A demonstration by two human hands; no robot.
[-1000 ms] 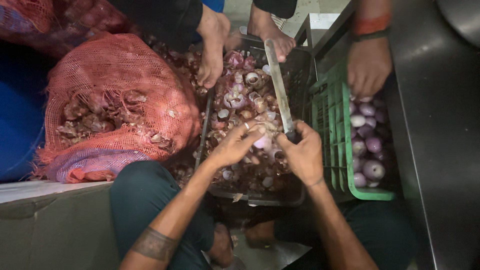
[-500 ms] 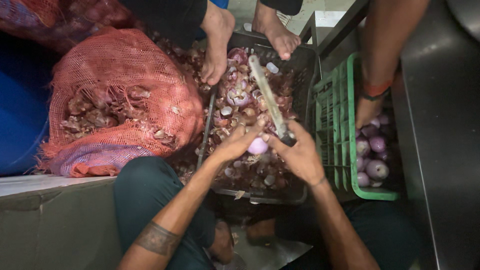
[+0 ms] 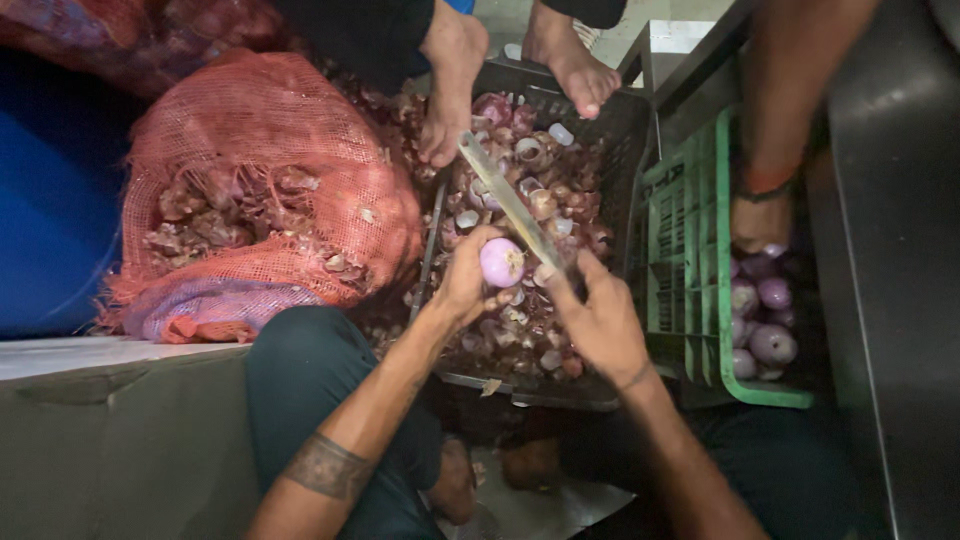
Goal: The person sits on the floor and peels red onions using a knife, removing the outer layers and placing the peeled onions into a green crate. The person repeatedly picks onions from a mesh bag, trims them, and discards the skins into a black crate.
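Red mesh sack (image 3: 265,190) of onions, bulging, lies just left of the dark crate (image 3: 600,110). Another red mesh sack (image 3: 130,35) sits behind it. No labels, signs or screens.

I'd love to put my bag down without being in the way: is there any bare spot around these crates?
Barely. The pale ledge below the red mesh sack is bare, as is the dark surface right of the green crate. The dark crate is crowded with peelings, feet rest on its rim, and the left hand holding an onion meets the right hand with the knife.
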